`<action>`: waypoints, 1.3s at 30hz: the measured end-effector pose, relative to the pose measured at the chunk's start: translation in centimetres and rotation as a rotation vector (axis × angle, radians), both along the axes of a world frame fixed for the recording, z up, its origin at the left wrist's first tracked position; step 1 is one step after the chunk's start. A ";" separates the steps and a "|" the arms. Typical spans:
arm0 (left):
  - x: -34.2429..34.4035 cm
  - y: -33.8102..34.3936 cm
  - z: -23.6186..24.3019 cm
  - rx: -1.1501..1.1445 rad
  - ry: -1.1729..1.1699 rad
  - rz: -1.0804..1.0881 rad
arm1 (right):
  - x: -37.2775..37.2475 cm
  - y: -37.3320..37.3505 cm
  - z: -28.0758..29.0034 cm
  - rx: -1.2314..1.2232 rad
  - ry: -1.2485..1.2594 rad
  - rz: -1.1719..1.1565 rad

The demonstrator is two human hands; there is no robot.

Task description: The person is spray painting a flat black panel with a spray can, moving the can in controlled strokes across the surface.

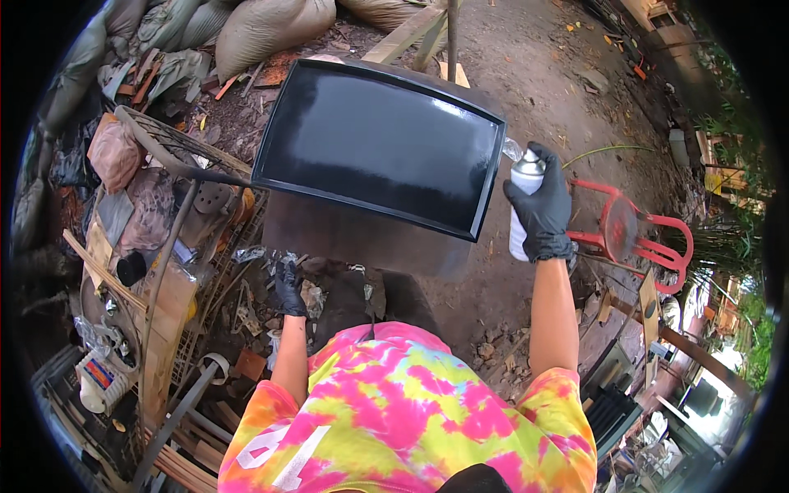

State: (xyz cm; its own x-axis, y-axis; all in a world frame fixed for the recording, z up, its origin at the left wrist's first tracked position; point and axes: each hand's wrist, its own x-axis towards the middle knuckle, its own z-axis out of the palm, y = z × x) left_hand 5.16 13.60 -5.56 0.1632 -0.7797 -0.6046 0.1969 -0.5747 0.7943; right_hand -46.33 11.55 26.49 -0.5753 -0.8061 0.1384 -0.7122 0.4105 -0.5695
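A glossy black rectangular panel with a raised rim sits raised in front of me, tilted a little; its face mirrors light, with duller patches along the left and lower edges. Just past its right edge, my right hand, in a black glove, is closed around a white spray can with a silver top. The forefinger rests over the nozzle. My left hand, also in a black glove, hangs low below the panel's left corner. Its fingers are loosely extended and hold nothing I can see.
A metal-framed wire rack heaped with odds and ends stands at the left, with a white jug nearby. A red plastic chair is at the right. Filled sacks lie at the back. Debris litters the dirt ground.
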 end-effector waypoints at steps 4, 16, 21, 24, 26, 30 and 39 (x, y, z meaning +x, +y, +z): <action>-1.1 -1.3 -0.1 -0.223 0.221 0.071 | -0.6 -0.1 0.6 0.023 -0.015 0.011; -1.1 -10.9 -1.2 -0.163 0.163 -0.297 | 9.4 10.1 1.5 0.100 -0.291 0.213; -1.4 -12.7 -2.5 0.080 0.267 -0.183 | 8.7 9.7 1.6 0.238 -0.258 0.155; -1.7 -14.5 -4.4 0.045 0.241 -0.225 | 7.9 8.4 1.0 0.018 -0.158 0.054; -1.7 -15.6 -5.2 -0.093 -0.195 -0.488 | 7.7 8.1 0.6 -0.138 -0.138 -0.035; -1.8 -16.0 -4.2 -0.056 -0.051 -0.402 | 8.4 8.9 0.6 -0.055 -0.156 0.038; -3.3 -9.7 -1.9 -0.132 -0.125 -0.438 | 9.0 9.8 1.2 -0.015 -0.266 0.017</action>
State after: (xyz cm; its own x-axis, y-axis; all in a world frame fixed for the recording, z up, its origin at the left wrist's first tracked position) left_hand 1.83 3.92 -7.50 -0.1332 -0.8603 -0.4921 -0.1429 -0.4746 0.8685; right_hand -37.33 21.33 27.66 -0.5797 -0.8148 -0.0043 -0.5429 0.3903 -0.7436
